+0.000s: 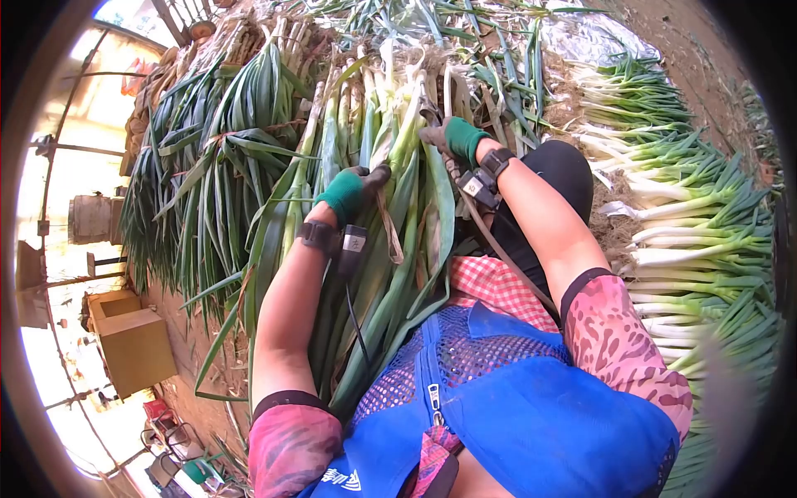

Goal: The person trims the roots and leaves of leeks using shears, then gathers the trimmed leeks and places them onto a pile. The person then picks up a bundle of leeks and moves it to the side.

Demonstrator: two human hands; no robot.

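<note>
My left hand [365,178], in a glove with a green cuff and dark fingers, is closed on the pale stalk of a large green onion [404,137]. A dry, withered leaf [390,228] hangs just below those fingers. My right hand [448,137], gloved the same way, is closed beside the upper part of that stalk; what its fingers grip is hidden. Long green leaves [386,266] run down from the stalks toward my lap. More loose onions [328,124] lie side by side just left of my hands.
Tied bunches of onions [224,158] are heaped at the left. A row of cleaned white-stemmed onions [681,236] lies along the right on the ground. A silvery sheet [594,33] is at the back right. A brown box [133,340] stands at the lower left.
</note>
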